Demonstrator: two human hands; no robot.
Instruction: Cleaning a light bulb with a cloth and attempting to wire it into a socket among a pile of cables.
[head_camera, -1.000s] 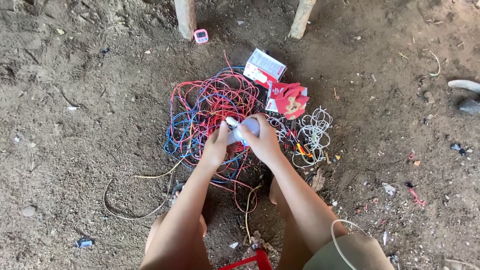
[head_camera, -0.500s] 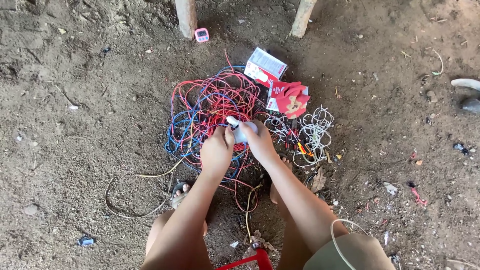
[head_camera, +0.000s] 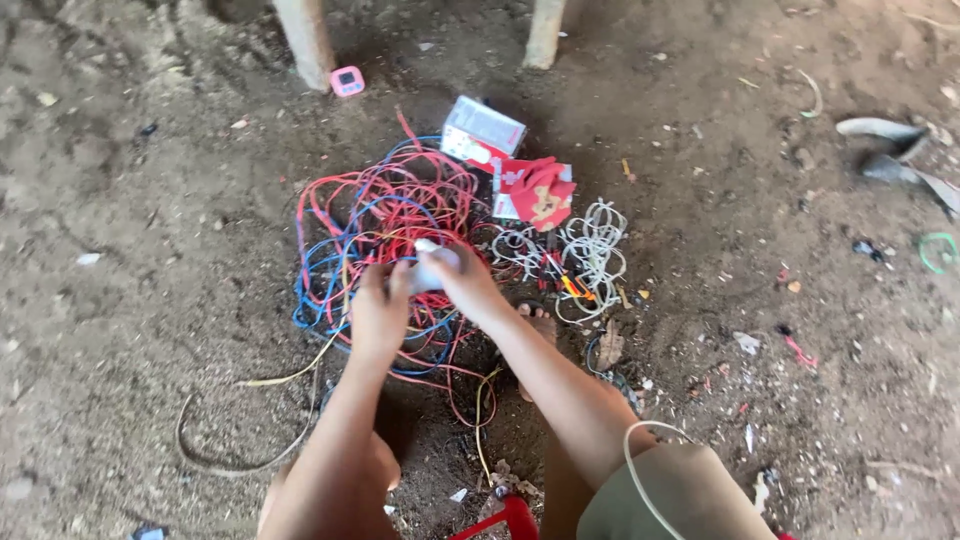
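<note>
Landmark: tangle of red and blue wires (head_camera: 385, 235) on the dirt.

- Small pink square device with a dark screen (head_camera: 347, 81): well beyond the tangle, to its upper left.
- Flat rectangular box (head_camera: 483, 130), white and grey with a red edge: at the tangle's upper right edge, tilted.
- Red and white packet (head_camera: 537, 190): just right of the tangle, below the box, crumpled.

Red and blue tangled wires (head_camera: 380, 225), white coiled cords (head_camera: 590, 250), red gloves (head_camera: 540, 190), pink timer (head_camera: 347, 81), brown dirt floor (head_camera: 150, 200).
</note>
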